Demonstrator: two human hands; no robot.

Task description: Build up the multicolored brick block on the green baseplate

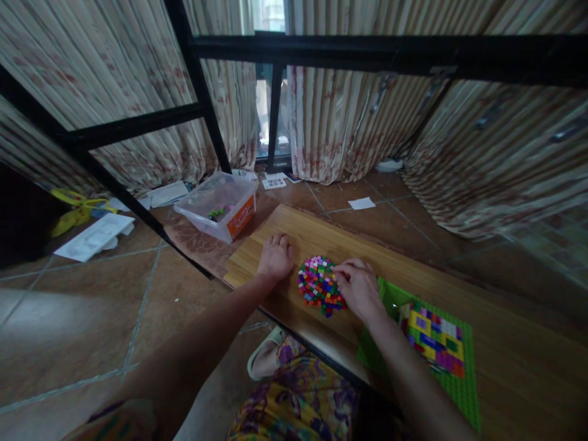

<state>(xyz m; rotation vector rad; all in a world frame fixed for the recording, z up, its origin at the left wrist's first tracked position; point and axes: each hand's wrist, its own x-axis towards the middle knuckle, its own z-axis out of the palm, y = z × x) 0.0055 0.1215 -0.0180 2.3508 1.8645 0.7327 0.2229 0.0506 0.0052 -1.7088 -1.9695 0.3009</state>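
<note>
A pile of small colourful building bricks (pixel 316 282) lies on a wooden bench top (pixel 294 222). On its left side my left hand (pixel 276 256) rests on the wood, fingers curled in and palm hidden. My right hand (pixel 361 288) is at the pile's right edge with thumb and forefinger pinched together; whatever is between them is too small to make out. Under and beside my right forearm is a green studded baseplate (pixel 471 373). It carries a patchwork block of multicoloured bricks (pixel 434 337), partly covered by that arm.
A clear plastic tub (pixel 209 205) with an orange label and a few pieces inside stands beyond the bench's left end. Black metal bars (pixel 367 54) cross in front of long curtains (pixel 349 122). Papers (pixel 362 203) and a white tray (pixel 95 237) lie on the tiled floor.
</note>
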